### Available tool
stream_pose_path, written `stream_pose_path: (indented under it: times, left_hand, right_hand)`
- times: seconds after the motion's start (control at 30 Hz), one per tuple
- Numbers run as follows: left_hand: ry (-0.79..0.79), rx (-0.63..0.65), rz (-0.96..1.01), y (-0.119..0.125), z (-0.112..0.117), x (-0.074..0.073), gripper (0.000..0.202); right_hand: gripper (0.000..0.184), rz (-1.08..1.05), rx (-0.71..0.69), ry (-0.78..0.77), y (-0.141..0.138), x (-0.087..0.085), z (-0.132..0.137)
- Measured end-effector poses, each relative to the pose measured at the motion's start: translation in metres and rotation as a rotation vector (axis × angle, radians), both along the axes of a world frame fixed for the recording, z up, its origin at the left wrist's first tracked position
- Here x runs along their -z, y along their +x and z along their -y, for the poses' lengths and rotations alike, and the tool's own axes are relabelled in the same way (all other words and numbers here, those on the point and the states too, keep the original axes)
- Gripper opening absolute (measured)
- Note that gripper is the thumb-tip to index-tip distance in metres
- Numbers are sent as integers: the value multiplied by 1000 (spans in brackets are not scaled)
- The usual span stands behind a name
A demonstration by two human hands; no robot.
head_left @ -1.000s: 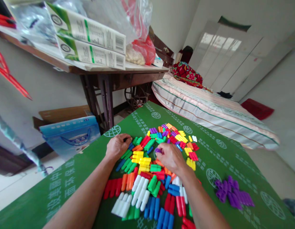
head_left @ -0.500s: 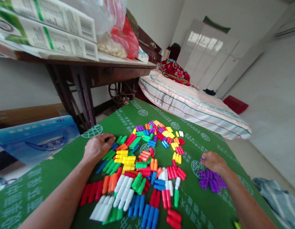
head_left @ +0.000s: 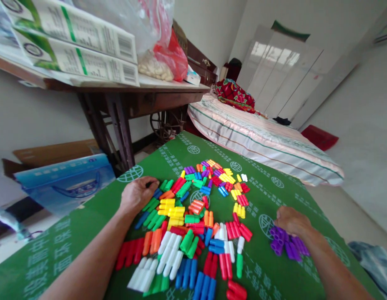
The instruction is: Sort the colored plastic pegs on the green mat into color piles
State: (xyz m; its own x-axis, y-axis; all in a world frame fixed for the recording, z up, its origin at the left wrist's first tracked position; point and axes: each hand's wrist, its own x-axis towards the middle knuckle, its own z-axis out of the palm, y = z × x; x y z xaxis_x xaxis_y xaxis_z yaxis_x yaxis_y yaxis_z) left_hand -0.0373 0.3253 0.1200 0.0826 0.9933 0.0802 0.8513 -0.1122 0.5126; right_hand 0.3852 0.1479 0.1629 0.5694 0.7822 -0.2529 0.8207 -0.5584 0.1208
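Note:
My left hand [head_left: 139, 193] rests at the left edge of the spread of coloured pieces. Its fingers are curled together, with a dark spot between them that I cannot make out. The green plastic tubes [head_left: 166, 185], shaped like pen caps, lie beside its fingertips. My right hand [head_left: 292, 221] is closed at the far edge of a heap of purple plastic tubes [head_left: 279, 240]; whatever its fingers hold is hidden. Between the hands lie yellow tubes [head_left: 171, 211], white tubes [head_left: 170, 254], blue tubes [head_left: 186, 273] and red tubes [head_left: 130, 252], many side by side in small rows.
The pieces lie on a green printed board [head_left: 259, 258]. Left of it stand a wooden sewing table [head_left: 168, 98] with long cartons [head_left: 87, 62] and plastic bags [head_left: 173, 58], and a blue bag [head_left: 68, 179] below. Behind is a striped bed [head_left: 259, 137].
The whole view has shifted slightly, moving the scene to the right. A purple tip seen at my right fingertips no longer shows there. My left hand stays by the green tubes.

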Motion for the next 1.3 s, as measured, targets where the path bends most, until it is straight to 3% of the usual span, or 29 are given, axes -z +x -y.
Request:
stream_pose_path:
  times: [0.13,0.27,0.43,0.6,0.73,0.87,0.97,1.17,1.3]
  left_hand:
    - [12,2,16,0,0,2,42]
    - [22,2,52,-1,-1,3,43]
    - [50,8,77,-3,-3,8,42]
    - [50,18,59,-5,-4,9,41]
    - [49,11,58,-4,-2,8,39]
    - [28,8,36,-4,-1,5,38]
    - [10,13,22,-3,0,2,39]
    - [-7,-17,11,-1,0,-2,39]
    - [1,-17,15,0,-2,-2,37]
  right_hand:
    - [18,-37,-110,30,-33,-5,-26]
    - [20,-126,-232,121,-89,-5,-63]
    - [27,-184,-212,216,-150,4,-116]
    - [23,-236,-104,240,-172,16,-151]
    - [17,-347,-47,179,-173,22,-153]
    - [29,-410,-32,155,-163,19,-139]
    - [28,-388,-35,170,-137,10,-119]
    - [31,-324,51,157,-40,-9,-54]
    - [31,-303,177,123,14,-4,-2]
